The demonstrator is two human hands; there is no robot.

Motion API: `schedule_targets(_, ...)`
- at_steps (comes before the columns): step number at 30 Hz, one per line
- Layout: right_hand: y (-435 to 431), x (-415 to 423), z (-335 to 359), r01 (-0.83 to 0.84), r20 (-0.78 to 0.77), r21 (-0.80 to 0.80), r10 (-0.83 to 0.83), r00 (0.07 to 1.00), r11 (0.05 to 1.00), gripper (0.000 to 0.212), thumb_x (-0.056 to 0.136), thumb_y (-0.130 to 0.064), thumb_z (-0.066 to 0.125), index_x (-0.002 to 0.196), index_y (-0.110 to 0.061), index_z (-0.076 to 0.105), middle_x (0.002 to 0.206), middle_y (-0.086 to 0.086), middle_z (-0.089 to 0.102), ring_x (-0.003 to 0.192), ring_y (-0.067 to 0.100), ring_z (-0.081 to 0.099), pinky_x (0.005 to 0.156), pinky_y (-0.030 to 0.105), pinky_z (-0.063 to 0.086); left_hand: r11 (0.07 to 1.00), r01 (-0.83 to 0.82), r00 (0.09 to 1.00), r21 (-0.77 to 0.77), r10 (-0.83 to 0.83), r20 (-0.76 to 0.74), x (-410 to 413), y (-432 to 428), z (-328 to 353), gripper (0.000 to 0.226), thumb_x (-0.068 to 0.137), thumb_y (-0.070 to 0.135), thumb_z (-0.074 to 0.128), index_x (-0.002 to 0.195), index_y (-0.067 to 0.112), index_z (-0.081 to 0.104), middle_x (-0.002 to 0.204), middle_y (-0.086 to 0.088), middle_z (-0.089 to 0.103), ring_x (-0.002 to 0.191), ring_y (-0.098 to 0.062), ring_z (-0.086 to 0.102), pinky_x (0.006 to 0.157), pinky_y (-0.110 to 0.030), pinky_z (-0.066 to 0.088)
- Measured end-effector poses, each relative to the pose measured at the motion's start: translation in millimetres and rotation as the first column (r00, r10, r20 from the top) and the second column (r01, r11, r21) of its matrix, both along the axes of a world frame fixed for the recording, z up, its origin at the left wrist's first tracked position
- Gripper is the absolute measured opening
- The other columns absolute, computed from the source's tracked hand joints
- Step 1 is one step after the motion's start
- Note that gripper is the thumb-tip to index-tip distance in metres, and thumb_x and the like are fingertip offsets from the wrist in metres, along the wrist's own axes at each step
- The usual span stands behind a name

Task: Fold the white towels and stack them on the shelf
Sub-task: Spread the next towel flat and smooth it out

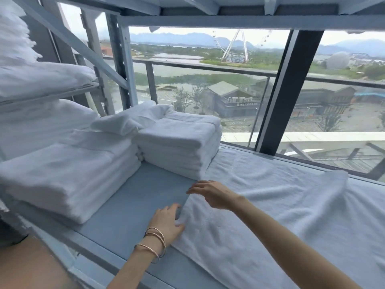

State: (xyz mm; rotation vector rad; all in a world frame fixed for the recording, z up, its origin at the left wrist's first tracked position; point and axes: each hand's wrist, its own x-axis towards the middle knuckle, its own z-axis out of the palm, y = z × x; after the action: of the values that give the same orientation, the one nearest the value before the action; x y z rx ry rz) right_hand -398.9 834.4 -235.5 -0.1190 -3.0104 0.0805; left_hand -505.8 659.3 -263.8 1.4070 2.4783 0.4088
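Landmark: far stack of folded white towels (pixel 179 142).
- In front of it: bare blue-grey shelf board (pixel 141 197), free strip.
- Left of it: wider stack of folded white towels (pixel 68 174), touching it, blocks passage.
- Right of it: spread white towel (pixel 270 205) lying flat, open room above.
- Above it: grey steel crossbeam (pixel 208 22) limits headroom.

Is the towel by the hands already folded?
No, the towel lies spread out flat over the shelf, with the left hand and the right hand at its left edge.
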Motion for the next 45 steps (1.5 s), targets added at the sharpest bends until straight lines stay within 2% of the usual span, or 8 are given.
schedule_targets(4, 10, -6, 3, -0.052, 0.173, 0.042, 0.044, 0.984, 0.998, 0.061, 0.073, 0.009, 0.045, 0.126, -0.021, 0.054, 0.12, 0.0, 0.057, 0.116, 0.021, 0.045, 0.087, 0.033, 0.042, 0.999, -0.032, 0.979, 0.029, 0.025, 0.201, 8, 5, 7, 0.041, 0.077, 0.019, 0.056, 0.116, 0.025, 0.043, 0.096, -0.002, 0.061, 0.097, -0.027, 0.06, 0.078, -0.028, 0.046)
schedule_targets(13, 49, 72, 33, -0.11, 0.221, 0.138, 0.077, 0.972, 0.984, 0.024, 0.074, 0.011, 0.054, 0.086, -0.008, 0.061, 0.091, 0.008, 0.059, 0.093, 0.027, 0.051, 0.068, 0.041, 0.048, 0.794, 0.382, 0.918, 0.473, -0.384, -0.097, 115, 39, 38, 0.043, 0.065, 0.015, 0.065, 0.102, 0.034, 0.054, 0.093, 0.016, 0.045, 0.078, 0.0, 0.062, 0.058, -0.013, 0.042)
schedule_targets(19, 93, 216, 58, 0.116, 0.111, 0.16, -0.134, 0.985, 0.98, 0.023, 0.074, 0.014, 0.055, 0.079, -0.008, 0.054, 0.08, 0.009, 0.055, 0.086, 0.023, 0.049, 0.058, 0.036, 0.048, 0.702, 0.654, 0.743, 0.281, -0.529, -0.409, 233, 81, 51, 0.056, 0.008, 0.019, 0.086, 0.056, 0.034, 0.063, 0.057, 0.015, 0.051, 0.041, -0.003, 0.05, 0.033, -0.015, 0.005)
schedule_targets(30, 101, 553, 91, 0.505, 0.083, 0.399, -0.579, 0.811, 0.765, 0.038, 0.055, 0.013, 0.072, 0.064, -0.019, 0.053, 0.07, -0.001, 0.059, 0.07, 0.018, 0.063, 0.057, 0.018, 0.045, 0.442, 0.842, 0.531, 0.31, -0.783, -0.325, 512, 148, 52, 0.042, 0.009, 0.02, 0.088, 0.04, 0.025, 0.06, 0.058, 0.015, 0.053, 0.042, 0.001, 0.052, 0.036, -0.009, 0.037)
schedule_targets(35, 82, 673, 90, 0.75, 0.076, 0.403, -0.835, 0.544, 0.525, 0.023, 0.077, 0.015, 0.051, 0.079, -0.006, 0.06, 0.117, 0.01, 0.059, 0.102, 0.025, 0.058, 0.074, 0.031, 0.051, 0.359, 0.866, 0.434, 0.349, -0.886, -0.165, 607, 153, 58, 0.012, 0.072, 0.002, 0.067, 0.082, 0.005, 0.073, 0.093, -0.013, 0.062, 0.087, -0.029, 0.063, 0.066, -0.032, 0.054)
schedule_targets(37, 72, 708, 81, 0.764, 0.141, 0.459, -0.886, 0.441, 0.453, 0.031, 0.082, 0.015, 0.041, 0.096, -0.005, 0.061, 0.134, 0.009, 0.047, 0.115, 0.021, 0.049, 0.086, 0.029, 0.044, 0.401, 0.885, 0.448, 0.235, -0.872, -0.198, 632, 150, 43, 0.043, 0.047, 0.023, 0.085, 0.087, 0.028, 0.071, 0.081, 0.002, 0.063, 0.07, -0.02, 0.062, 0.047, -0.023, 0.048)
schedule_targets(41, 51, 737, 46, 0.762, 0.351, 0.439, -0.871, 0.343, 0.477, 0.04, 0.088, 0.009, 0.036, 0.122, -0.005, 0.052, 0.131, 0.013, 0.045, 0.121, 0.023, 0.043, 0.093, 0.031, 0.038, 0.505, 0.834, 0.545, 0.222, -0.815, -0.194, 659, 144, -19, 0.131, 0.027, 0.058, 0.07, 0.146, 0.036, 0.019, 0.084, 0.011, 0.065, 0.068, -0.015, 0.062, 0.044, -0.037, 0.048)
schedule_targets(45, 47, 734, 19, 0.787, 0.24, 0.317, -0.848, 0.473, 0.529, 0.037, 0.048, 0.005, 0.068, 0.077, -0.016, 0.06, 0.082, -0.001, 0.062, 0.082, 0.015, 0.063, 0.061, 0.016, 0.039, 0.508, 0.849, 0.528, 0.145, -0.811, -0.25, 619, 143, -40, 0.11, 0.058, 0.067, 0.036, 0.149, 0.02, -0.007, 0.105, 0.018, 0.068, 0.107, -0.013, 0.048, 0.106, -0.058, 0.013)
